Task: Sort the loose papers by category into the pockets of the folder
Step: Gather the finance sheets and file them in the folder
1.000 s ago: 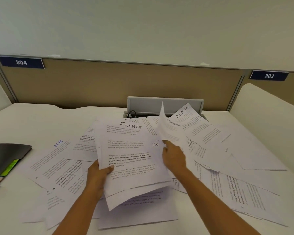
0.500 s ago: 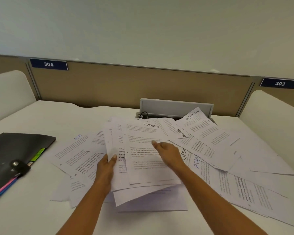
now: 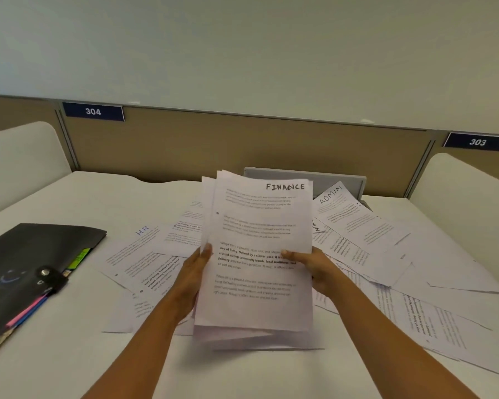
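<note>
I hold a stack of white sheets (image 3: 257, 269), its top page headed FINANCE, tilted up above the table in the middle. My left hand (image 3: 195, 272) grips its left edge with the thumb on the front. My right hand (image 3: 311, 263) grips the right edge the same way. A black folder (image 3: 38, 249) with coloured tabs and a snap strap lies closed at the left. Loose sheets lie spread underneath: one headed HR (image 3: 133, 249) at the left, ones headed ADMIN (image 3: 355, 217) at the right.
More loose papers (image 3: 432, 321) fan out to the right across the white table (image 3: 55, 355). A grey cable box (image 3: 340, 182) stands at the back against the tan partition. White side dividers flank the desk; signs read 304 and 303.
My right hand moved from the top of the FINANCE stack to its right edge. Both hands lifted the stack off the table and squared it upright.
</note>
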`<state>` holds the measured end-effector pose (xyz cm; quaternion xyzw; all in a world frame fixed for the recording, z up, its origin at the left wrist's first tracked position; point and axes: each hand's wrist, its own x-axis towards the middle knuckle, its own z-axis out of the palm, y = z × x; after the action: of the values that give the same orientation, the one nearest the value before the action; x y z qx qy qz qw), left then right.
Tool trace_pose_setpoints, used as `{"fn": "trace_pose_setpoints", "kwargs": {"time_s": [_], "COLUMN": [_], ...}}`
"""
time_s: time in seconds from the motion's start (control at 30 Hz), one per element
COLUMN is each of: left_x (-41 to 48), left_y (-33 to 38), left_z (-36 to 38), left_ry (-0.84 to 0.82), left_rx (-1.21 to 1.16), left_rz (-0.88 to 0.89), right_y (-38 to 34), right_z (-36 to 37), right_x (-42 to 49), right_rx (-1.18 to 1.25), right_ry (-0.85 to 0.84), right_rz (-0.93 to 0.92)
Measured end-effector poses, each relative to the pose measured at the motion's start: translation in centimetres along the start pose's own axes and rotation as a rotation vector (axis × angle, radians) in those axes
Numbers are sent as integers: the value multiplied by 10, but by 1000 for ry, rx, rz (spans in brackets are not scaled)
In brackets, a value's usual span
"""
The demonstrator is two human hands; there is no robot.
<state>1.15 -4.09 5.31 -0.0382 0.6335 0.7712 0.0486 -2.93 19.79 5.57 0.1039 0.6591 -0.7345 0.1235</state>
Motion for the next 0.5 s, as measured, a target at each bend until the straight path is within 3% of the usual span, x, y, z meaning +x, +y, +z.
{"fn": "trace_pose_setpoints", "kwargs": {"time_s": [0.33, 0.5], "left_x": [14, 6], "left_y": [42, 20], "left_z": [-10, -18], "left_ry": [-39, -81], "left_rx": [67, 153], "left_rz": [222, 187], "right_y": [-36, -3], "right_z": [22, 19], "right_x": [-17, -24], "right_rx": [33, -103], "right_ry": [29, -26], "right_rz": [-453, -425]}}
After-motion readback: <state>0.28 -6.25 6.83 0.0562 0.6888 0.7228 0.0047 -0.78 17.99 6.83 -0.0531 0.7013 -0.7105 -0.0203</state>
